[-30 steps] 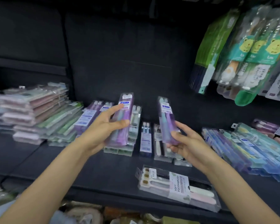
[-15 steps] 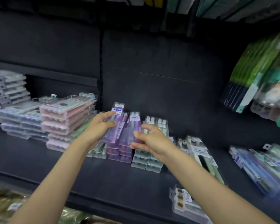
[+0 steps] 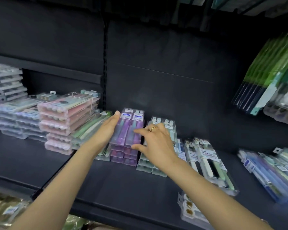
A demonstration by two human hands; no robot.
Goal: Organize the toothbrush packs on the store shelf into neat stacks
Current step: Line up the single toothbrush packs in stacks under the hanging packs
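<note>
Shelf of dark metal (image 3: 123, 185), wide and deep, carrying everything. At left, pink and clear plastic toothbrush boxes (image 3: 68, 117), piled flat. Centre, stack of purple clear-cased toothbrush packs (image 3: 128, 138), two abreast, flanked to be squared up, likely. Beside it, pale green pack stack (image 3: 154, 161). Further right, loose clear packs (image 3: 209, 161) lying askew, labelled "SOFT TOOTHBRUSH". Left hand (image 3: 106, 130) flat, fingers straight, pressed to the purple stack's left side. Right hand (image 3: 156, 140), ringed, fingers loosely spread, touching its top right, grasping nothing.

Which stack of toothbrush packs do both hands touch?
The purple stack: left hand against its left side, right hand on its right; the pink, green stacks lie untouched.
</note>
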